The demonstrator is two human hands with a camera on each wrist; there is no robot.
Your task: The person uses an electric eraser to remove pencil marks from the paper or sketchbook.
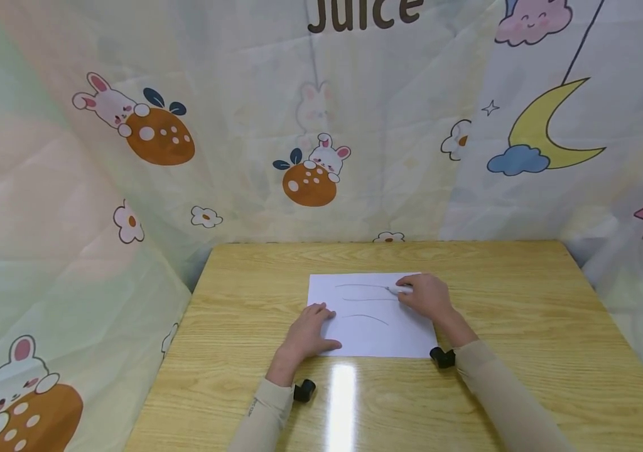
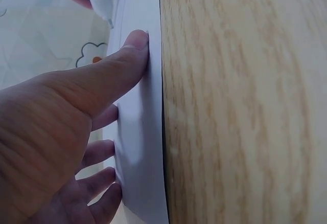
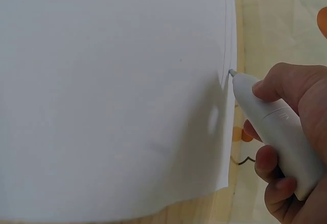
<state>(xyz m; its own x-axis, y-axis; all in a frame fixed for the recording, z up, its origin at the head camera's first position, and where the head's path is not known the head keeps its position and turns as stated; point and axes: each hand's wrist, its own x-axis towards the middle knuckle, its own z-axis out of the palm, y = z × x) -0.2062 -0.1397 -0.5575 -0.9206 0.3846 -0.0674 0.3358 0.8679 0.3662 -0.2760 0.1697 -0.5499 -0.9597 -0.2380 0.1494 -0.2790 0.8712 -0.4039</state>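
Observation:
A white sheet of paper (image 1: 378, 339) lies on the wooden table, with three thin dark lines drawn across it. My right hand (image 1: 430, 298) grips a chunky white pen (image 3: 273, 119) with a narrow grey tip. In the head view, that tip is at the right end of the top line; in the right wrist view it is right at the line near the paper's far edge. My left hand (image 1: 306, 331) rests on the sheet's left side, fingers spread and thumb (image 2: 120, 63) stretched out along the near edge.
The wooden table (image 1: 242, 301) extends around the paper, with a bright reflection in front of it. A printed cloth (image 1: 231, 157) with rabbits, flowers and a moon hangs behind and at the sides. Small black devices (image 1: 304, 390) sit at both wrists.

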